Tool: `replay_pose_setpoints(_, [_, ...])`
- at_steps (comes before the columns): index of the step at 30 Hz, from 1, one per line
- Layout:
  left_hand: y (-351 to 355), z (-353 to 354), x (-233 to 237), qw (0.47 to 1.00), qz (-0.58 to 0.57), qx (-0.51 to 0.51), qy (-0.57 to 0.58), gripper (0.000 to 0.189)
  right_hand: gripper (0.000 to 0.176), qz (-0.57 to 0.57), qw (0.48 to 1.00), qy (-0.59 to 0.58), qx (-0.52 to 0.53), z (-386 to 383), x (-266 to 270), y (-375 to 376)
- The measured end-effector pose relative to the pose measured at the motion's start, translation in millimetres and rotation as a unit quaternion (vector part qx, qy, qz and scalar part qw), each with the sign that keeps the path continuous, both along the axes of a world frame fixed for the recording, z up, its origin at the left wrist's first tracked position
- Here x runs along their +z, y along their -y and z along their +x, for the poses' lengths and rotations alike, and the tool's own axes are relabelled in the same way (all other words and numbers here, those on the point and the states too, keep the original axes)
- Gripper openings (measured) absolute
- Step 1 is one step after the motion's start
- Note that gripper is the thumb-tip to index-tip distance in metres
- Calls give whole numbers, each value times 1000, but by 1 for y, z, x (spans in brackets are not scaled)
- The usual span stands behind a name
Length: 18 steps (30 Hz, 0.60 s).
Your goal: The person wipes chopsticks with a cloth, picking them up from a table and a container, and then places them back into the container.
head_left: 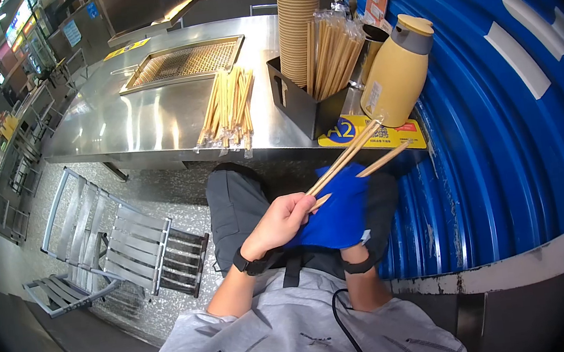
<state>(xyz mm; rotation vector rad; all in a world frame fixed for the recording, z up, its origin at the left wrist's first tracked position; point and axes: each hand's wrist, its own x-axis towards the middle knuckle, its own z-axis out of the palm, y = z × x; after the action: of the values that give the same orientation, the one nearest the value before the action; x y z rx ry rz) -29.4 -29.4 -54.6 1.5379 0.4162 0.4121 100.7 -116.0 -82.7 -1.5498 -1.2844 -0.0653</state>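
My left hand (280, 222) is closed around a pair of wooden chopsticks (347, 157) that slant up to the right, with a shiny clear wrapper end at the tip. A blue cloth (336, 211) covers my right hand (352, 246), hiding its fingers. Another wooden chopstick or pair (387, 158) runs through the folds of the cloth, its far end sticking out to the right and a short end showing by my left fingers. Both hands are close together above my lap. On the steel table (142, 123) lies a pile of wrapped chopsticks (228, 109) near the front edge.
A black caddy (302, 107) holds stacked paper cups (300, 33) and bundled chopsticks (337, 49). Beside it stands a yellow jug (399, 70) on a yellow sign (372, 135). A grill grate (183, 61) is set in the table. A blue corrugated wall (493, 171) rises right; a slatted chair (131, 240) stands left.
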Motion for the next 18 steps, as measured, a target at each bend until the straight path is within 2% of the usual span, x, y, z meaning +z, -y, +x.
replay_pose_setpoints(3, [-3, -4, 9, 999, 32, 8, -9, 31, 26, 67, 982, -173, 44, 29, 8, -1])
replay_pose_setpoints(6, [-3, -8, 16, 1000, 13, -14, 14, 24, 27, 193, 895, -384, 115, 42, 27, 0])
replay_pose_setpoints(8, [2, -4, 12, 996, 41, 17, 78, 16, 28, 261, 846, -442, 145, 43, 37, -1])
replay_pose_setpoints(9, [2, -3, 11, 996, 38, 30, 74, 16, 28, 254, 867, -411, 123, 39, 45, -1])
replay_pose_setpoints(10, [2, -3, 10, 996, 36, 44, 71, 15, 21, 104, 959, -262, -11, 25, 69, 5])
replay_pose_setpoints(11, [1, -3, 10, 995, 34, 59, 67, 15, 22, 60, 985, -137, -81, 25, 44, -2])
replay_pose_setpoints(12, [4, 0, 10, 994, -27, 63, 81, 17, 22, 16, 989, -9, -150, 27, -3, -9])
replay_pose_setpoints(13, [6, 3, 9, 994, -7, 67, 81, 17, 22, -27, 969, 119, -216, 24, -31, -11])
replay_pose_setpoints(14, [7, 6, 6, 994, 13, 70, 81, 18, 24, -30, 976, 112, -184, 16, -41, -9])
replay_pose_setpoints(16, [15, 9, 7, 991, 51, 83, 88, 21, 28, -18, 996, 12, -82, 4, -44, -9])
replay_pose_setpoints(18, [13, 5, 7, 992, 98, 62, 47, 17, 32, -1, 998, -64, -26, 14, -40, -8])
